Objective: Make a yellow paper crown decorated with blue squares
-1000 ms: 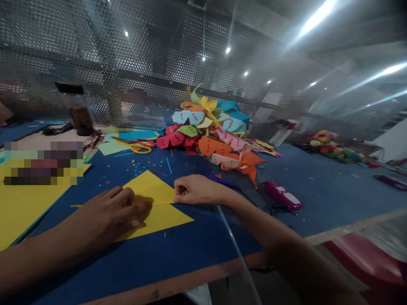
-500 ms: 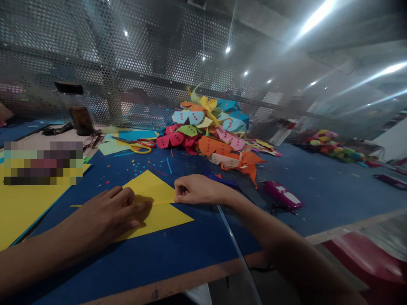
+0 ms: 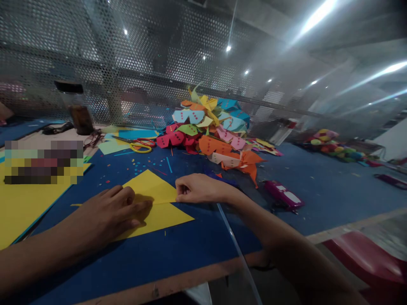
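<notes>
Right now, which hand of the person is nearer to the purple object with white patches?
Right. The right hand is at the right side of the yellow paper, with the purple object farther right; the left hand rests on the paper's left part, farther away.

Your creased, pointed yellow paper sheet (image 3: 162, 218) was plain-coloured; your flat tabletop (image 3: 190, 245) was blue. Your heap of folded paper pieces (image 3: 212, 145) mixed red, orange, pink, yellow, green and blue, red dots on some pale-blue ones. Metal-bladed scissors (image 3: 140, 151) had red and yellow handles. Perforated grey screen (image 3: 143, 63) showed round-hole patterning.
</notes>
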The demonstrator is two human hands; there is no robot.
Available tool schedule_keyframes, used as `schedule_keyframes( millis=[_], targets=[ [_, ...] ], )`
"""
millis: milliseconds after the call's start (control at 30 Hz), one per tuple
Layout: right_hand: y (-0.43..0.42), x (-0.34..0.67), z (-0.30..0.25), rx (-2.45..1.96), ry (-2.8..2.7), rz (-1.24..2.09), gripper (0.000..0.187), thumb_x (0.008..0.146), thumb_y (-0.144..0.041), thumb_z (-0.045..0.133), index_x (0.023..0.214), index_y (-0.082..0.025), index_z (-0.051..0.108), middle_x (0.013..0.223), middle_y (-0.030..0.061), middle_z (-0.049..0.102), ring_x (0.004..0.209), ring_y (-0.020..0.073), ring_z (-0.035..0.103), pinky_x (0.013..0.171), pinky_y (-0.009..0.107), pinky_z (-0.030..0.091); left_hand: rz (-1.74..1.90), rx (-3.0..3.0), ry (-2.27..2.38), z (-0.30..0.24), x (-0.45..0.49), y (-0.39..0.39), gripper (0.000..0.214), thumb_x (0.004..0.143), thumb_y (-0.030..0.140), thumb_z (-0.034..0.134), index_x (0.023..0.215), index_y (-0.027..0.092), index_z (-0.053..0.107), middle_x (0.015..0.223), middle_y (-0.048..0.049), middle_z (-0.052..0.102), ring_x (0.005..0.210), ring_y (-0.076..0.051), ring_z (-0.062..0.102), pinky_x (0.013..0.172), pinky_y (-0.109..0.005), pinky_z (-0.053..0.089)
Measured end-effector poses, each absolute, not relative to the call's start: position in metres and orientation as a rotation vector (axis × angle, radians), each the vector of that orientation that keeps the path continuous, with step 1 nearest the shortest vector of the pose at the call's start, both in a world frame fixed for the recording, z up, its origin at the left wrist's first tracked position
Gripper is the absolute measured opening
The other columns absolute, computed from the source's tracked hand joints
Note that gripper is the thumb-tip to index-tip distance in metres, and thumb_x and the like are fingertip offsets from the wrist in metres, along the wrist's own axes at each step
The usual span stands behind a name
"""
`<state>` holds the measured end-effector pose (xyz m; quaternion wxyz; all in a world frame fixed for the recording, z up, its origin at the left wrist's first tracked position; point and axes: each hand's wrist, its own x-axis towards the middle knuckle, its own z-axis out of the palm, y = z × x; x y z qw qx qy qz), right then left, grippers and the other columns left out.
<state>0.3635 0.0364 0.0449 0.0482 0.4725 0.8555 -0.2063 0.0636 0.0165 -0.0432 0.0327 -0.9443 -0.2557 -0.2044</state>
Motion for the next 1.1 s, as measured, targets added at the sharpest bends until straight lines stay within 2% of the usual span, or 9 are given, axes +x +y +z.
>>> schedule_keyframes(
  millis=[367, 667, 1100],
  targets=[
    [0.0344, 0.3637, 0.0442, 1.501, 2.595, -0.714, 0.013, 0.093, -0.030, 0.072, 0.095, -0.017, 0.073, 0.088, 0.0017, 0.075, 0.077, 0.0148, 0.064, 0.062, 0.023, 0.032, -0.602, -2.903, -0.814, -0.0423, 0.0644, 0.0150, 0.030, 0.107, 0.030, 0.053, 0.135, 0.029, 0.065, 0.099, -0.0042, 0.064, 0.078, -0.019, 0.058, 0.071, -0.033, 0.046],
    [0.0364, 0.3632, 0.0423, 1.500, 2.588, -0.651, 0.019, 0.094, -0.036, 0.071, 0.094, -0.017, 0.074, 0.091, 0.0029, 0.077, 0.074, 0.0150, 0.062, 0.062, 0.025, 0.032, -0.634, -2.912, -0.794, -0.0425, 0.0637, 0.0156, 0.037, 0.106, 0.030, 0.053, 0.143, 0.030, 0.060, 0.098, -0.0033, 0.063, 0.077, -0.019, 0.058, 0.070, -0.031, 0.045],
    [0.0380, 0.3630, 0.0420, 1.544, 2.527, -0.620, 0.021, 0.092, -0.040, 0.072, 0.095, -0.020, 0.075, 0.098, 0.0039, 0.080, 0.083, 0.0186, 0.070, 0.062, 0.025, 0.035, -0.628, -2.903, -0.811, -0.0378, 0.0636, 0.0137, 0.035, 0.105, 0.030, 0.056, 0.139, 0.031, 0.063, 0.095, -0.0038, 0.065, 0.078, -0.019, 0.060, 0.073, -0.032, 0.047]
  ],
)
